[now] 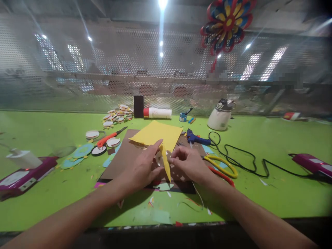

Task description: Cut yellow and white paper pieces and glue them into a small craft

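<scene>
Over the brown board (116, 155), my left hand (144, 164) is closed on a narrow yellow piece of paper (165, 164) stood on edge between thumb and fingers. My right hand (190, 162) is pinched close to that piece's right side; what its fingertips hold is too small to make out. A white curved rim shows partly behind the yellow piece. Just beyond both hands lies a larger yellow sheet (158, 133). Below my right wrist a thin pale strip (199, 195) curls down onto the table.
A blue glue gun (197, 138) with a black cord and yellow-handled scissors (225, 167) lie right. Orange-handled scissors (110, 136) and white discs (113, 142) lie left. Behind stand a jug (220, 116), a blue jar (183, 117) and a dark upright block (138, 106). Purple power strips (28, 174) flank the table.
</scene>
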Demonstrator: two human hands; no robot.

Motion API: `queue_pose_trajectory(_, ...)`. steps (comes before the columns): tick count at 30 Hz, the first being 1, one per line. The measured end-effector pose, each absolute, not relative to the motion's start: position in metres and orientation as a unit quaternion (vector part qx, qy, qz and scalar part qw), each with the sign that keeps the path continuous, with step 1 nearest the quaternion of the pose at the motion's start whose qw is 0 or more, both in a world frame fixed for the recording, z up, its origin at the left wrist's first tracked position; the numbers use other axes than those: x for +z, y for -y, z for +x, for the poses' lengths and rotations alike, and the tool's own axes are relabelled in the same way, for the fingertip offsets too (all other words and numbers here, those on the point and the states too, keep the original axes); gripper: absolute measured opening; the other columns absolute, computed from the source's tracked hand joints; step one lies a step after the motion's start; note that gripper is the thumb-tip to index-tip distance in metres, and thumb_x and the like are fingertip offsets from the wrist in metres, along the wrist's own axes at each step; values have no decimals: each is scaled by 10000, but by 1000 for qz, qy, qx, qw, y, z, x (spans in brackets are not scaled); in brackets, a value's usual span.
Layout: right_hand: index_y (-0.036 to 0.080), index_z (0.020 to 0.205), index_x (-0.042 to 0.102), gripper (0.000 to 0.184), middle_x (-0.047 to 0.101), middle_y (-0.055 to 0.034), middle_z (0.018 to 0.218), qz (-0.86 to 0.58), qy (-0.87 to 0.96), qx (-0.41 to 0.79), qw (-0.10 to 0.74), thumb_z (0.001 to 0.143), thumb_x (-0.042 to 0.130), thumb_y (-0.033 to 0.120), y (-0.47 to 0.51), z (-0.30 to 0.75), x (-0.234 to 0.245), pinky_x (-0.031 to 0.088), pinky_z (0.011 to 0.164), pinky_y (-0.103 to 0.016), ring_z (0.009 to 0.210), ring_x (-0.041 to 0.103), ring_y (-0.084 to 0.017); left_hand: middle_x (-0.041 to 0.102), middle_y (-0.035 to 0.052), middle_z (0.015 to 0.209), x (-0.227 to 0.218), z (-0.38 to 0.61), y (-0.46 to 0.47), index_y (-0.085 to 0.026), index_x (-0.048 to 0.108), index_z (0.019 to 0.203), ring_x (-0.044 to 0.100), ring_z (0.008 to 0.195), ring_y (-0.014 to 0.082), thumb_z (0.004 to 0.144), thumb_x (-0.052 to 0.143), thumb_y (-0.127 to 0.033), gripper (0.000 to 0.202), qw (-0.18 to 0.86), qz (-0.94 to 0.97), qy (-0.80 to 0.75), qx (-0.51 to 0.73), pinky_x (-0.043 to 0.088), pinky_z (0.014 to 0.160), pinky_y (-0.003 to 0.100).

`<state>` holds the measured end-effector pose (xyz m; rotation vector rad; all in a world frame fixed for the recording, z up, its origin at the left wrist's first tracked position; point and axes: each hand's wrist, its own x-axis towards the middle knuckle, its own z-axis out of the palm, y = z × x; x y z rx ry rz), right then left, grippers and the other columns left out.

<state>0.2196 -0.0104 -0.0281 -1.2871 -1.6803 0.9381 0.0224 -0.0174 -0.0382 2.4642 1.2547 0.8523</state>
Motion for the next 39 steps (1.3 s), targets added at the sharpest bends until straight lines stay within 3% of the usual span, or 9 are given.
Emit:
queue_pose_trajectory(8,199,761,520,188,545,39,614,-508,675,309,437,736,659,323,11,216,-35,385,488,-231,534,494,-114,500,119,1287,-38,23,18,-251,191,1438,518,1173,235,818,575,-195,732,141,832,-422,330,465,949,397)
queue_pose_trajectory(14,215,918,502,260,550,52,651,-516,632,381,435,744,654,334,13,212,-38,392,434,-204,531,523,-114,548,101,1204,-38,25,18,-226,288,1397,558,1082,217,791,616,-157,693,121,825,-415,364,480,918,394)
queue_pose_trajectory(20,219,1173,413,516,458,122,565,-456,597,490,442,721,655,278,24,205,-32,385,378,-218,397,472,-97,556,117,1194,-37,27,18,-180,370,1344,559,1054,215,772,657,-159,640,92,813,-422,390,487,899,384)
queue_pose_trajectory(28,204,1200,422,565,449,129,554,-425,581,516,464,692,670,219,27,202,-30,396,393,-215,405,444,-83,559,101,1129,-36,30,21,-167,501,1234,554,1050,207,781,637,-152,474,122,802,-415,412,483,908,365)
queue_pose_trajectory(31,210,1197,432,549,482,114,569,-430,580,518,459,701,667,223,27,203,-29,373,381,-207,404,442,-81,542,117,1170,-34,31,23,-170,481,1261,539,1108,228,773,615,-134,507,210,788,-394,425,473,938,391)
queue_pose_trajectory(34,212,1194,441,552,519,95,598,-420,574,531,461,697,680,235,27,204,-28,373,388,-210,422,454,-85,515,132,1236,-29,32,26,-189,437,1292,521,1169,254,769,616,-158,553,368,722,-364,458,484,934,394)
queue_pose_trajectory(39,216,1180,461,545,550,71,642,-402,560,552,469,694,706,245,26,204,-30,410,443,-219,514,524,-109,565,81,1116,-14,32,27,-222,437,1245,627,960,221,763,666,-235,534,566,531,-394,493,541,776,350)
